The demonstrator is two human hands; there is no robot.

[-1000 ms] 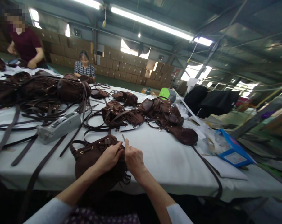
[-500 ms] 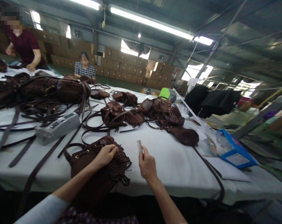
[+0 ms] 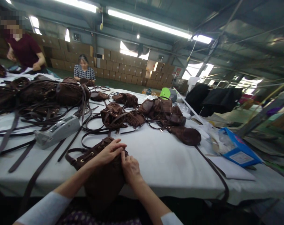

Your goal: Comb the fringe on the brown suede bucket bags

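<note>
A brown suede fringed bag (image 3: 102, 175) lies at the near edge of the white table (image 3: 165, 162), partly hanging over it. My left hand (image 3: 110, 152) rests on the bag's top, fingers pressed together and curved over it. Just to the right, my right hand (image 3: 130, 167) has its fingers curled against the bag under my left fingertips. What those fingers pinch is hidden. The bag's strap (image 3: 73, 153) loops out to the left.
Several more brown bags (image 3: 160, 112) and long straps (image 3: 36, 175) cover the table's middle and left. A grey device (image 3: 57, 131) sits left of my bag, a blue box (image 3: 238, 153) at the right. Two people (image 3: 83, 68) work at the far end.
My right hand, which held a small pale comb up to the right of the bag, has come back down onto the bag beside my left hand. The comb no longer shows.
</note>
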